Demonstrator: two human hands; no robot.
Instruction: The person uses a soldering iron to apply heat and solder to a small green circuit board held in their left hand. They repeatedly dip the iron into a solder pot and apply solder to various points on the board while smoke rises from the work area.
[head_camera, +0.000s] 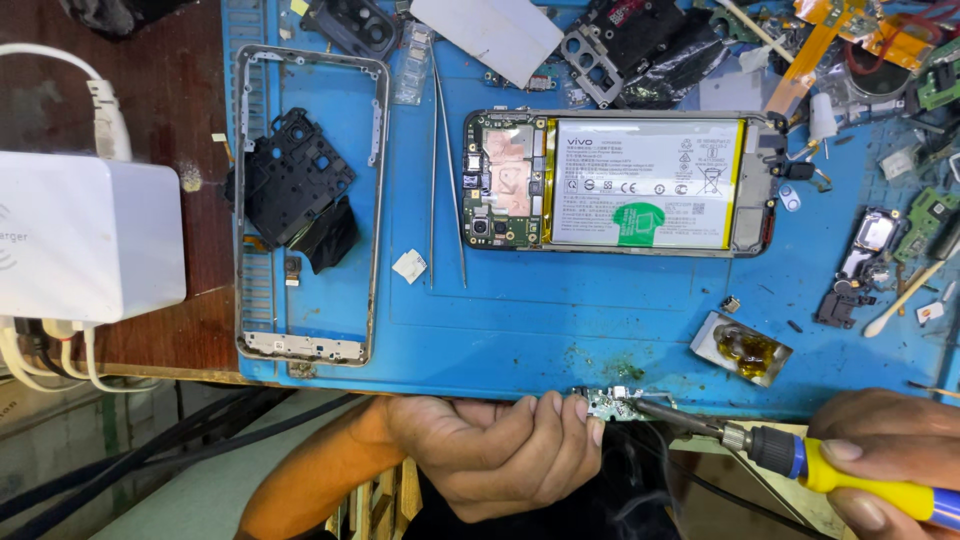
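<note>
Hands (500, 450) w/ small board (617, 404), blue mat (560, 320), brown desk (190, 130).

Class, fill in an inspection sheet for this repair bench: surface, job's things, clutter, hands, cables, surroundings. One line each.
Surface: blue work mat on a wooden bench.
Job's things: small circuit board at the mat's front edge, soldering iron tip touching it.
Clutter: opened phone showing its battery, empty phone frame, tweezers, flux tray, loose parts.
Hands: left hand pinches the board; right hand grips the iron.
Cables: white leads under the white charger box; black cables below the bench.
Surroundings: nothing seen beyond the bench.
</note>
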